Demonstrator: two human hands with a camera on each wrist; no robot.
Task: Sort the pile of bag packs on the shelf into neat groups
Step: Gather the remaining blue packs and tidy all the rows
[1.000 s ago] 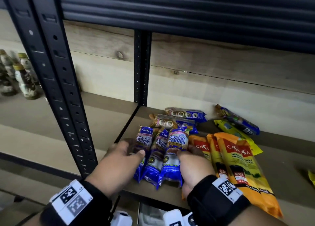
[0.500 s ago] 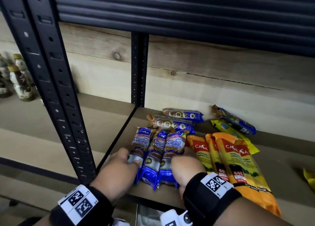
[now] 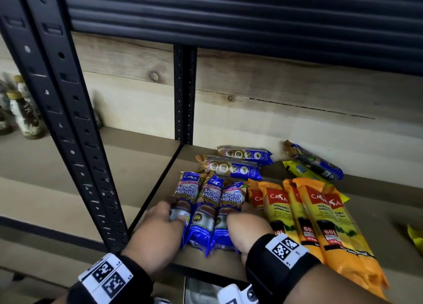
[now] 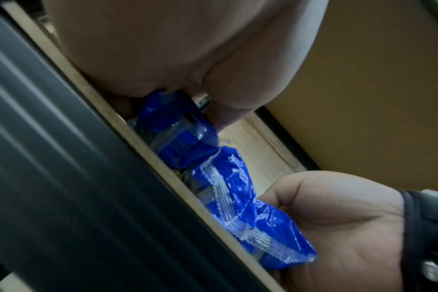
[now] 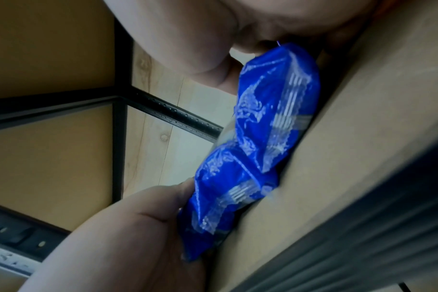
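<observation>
Three blue "Singlet Handle" packs [image 3: 207,196] lie side by side near the front edge of the shelf board [image 3: 160,177]. My left hand [image 3: 167,212] grips the leftmost pack [image 3: 187,189], thumb on top. The rightmost pack [image 3: 232,197] is held by my right hand [image 3: 240,214], fingers curled over it. The two hands squeeze the row between them. In the left wrist view the crimped pack ends [image 4: 238,197] show under my left hand [image 4: 188,49]. In the right wrist view my right hand [image 5: 238,29] holds a blue pack [image 5: 275,98].
Several orange-yellow Casa packs [image 3: 320,223] lie just right of the blue row. Two blue packs [image 3: 231,167] lie crosswise behind it. Another blue pack [image 3: 313,160] and a yellow pack [image 3: 299,171] sit at the back right. A black upright [image 3: 68,120] stands left, bottles [image 3: 23,116] beyond it.
Both hands have slid a little further in along the three blue packs and pressed them closer together. The other packs have not moved.
</observation>
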